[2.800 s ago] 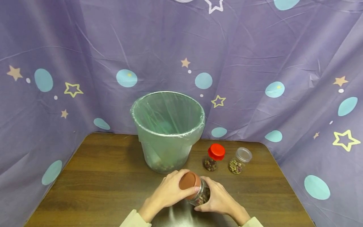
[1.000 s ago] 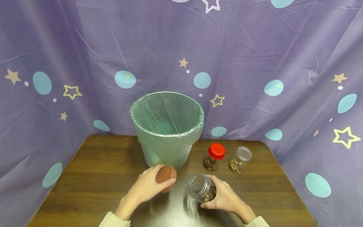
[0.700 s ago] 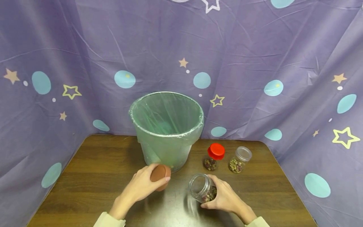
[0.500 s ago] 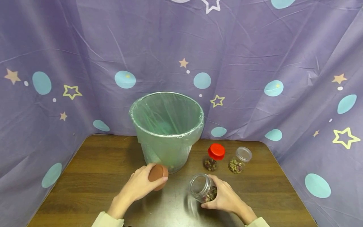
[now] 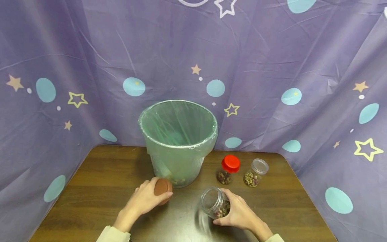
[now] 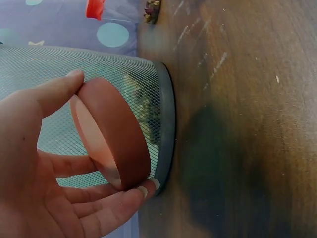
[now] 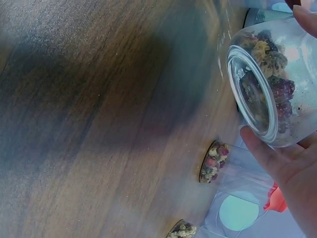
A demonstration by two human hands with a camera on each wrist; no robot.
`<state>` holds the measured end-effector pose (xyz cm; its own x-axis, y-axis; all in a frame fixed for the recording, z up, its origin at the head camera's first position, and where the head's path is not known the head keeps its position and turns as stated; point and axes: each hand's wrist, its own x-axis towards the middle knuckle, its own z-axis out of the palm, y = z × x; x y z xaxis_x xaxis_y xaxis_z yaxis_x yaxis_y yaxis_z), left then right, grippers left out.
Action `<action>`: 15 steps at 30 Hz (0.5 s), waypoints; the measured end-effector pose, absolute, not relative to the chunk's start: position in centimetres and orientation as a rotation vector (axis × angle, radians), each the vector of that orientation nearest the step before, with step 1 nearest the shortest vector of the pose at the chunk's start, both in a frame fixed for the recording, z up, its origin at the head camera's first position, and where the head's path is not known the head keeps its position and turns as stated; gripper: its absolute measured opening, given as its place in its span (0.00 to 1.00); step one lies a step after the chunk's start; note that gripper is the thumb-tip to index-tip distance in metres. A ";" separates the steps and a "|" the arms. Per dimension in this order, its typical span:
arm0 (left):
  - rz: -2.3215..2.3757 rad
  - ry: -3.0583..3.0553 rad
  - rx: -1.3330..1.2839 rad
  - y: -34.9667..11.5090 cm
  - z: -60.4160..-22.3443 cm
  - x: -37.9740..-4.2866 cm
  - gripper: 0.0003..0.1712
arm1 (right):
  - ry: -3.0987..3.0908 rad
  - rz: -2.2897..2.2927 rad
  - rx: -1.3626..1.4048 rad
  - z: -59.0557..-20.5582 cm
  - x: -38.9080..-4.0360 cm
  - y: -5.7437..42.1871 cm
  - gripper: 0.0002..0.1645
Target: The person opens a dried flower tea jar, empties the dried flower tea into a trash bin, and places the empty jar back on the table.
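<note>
I have a wide, round, clear glass jar point(image 5: 219, 202) without its lid, tilted with its mouth up and to the left, in front of the other two jars. My right hand point(image 5: 237, 209) is curled round its side; its base shows in the right wrist view, so I judge it raised off the brown wood-grain tabletop point(image 5: 102, 191). My left hand point(image 5: 144, 198) pinches a round terracotta-coloured lid point(image 6: 121, 134) by its rim, just in front of the round wire-mesh bin point(image 6: 27, 69) with its translucent green plastic liner point(image 5: 176, 122).

The jar worries me most: tip it much further and the dried flowers point(image 7: 277, 79) could tumble over the lip. Smooth glass might also slide in my grip if the fingers slackened. The lid is held at its edge, so a knock against the mesh could twist it loose. Reaching forward with the jar could topple the small jars behind.

Counting: two hands, both full; three jars, namely the lidless one, one small clear jar with a bright red lid point(image 5: 224, 176) and one small clear jar with a clear lid point(image 5: 251, 178); one loose lid; one bin; one liner. The flowers are too jumbled to count.
</note>
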<state>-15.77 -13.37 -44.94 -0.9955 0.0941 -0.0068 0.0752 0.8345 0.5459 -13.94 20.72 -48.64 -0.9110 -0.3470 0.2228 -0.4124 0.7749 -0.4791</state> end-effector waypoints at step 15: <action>0.798 2.975 0.051 -13.6 -47.0 -16.5 0.49 | -2.833 0.854 0.635 -48.7 -13.8 20.2 0.57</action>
<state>-16.50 -13.57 -47.00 -0.9976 0.0476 -0.0502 0.0161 0.8653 0.5009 -13.82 20.24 -48.70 -0.9055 -0.3592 0.2261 -0.4243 0.7533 -0.5025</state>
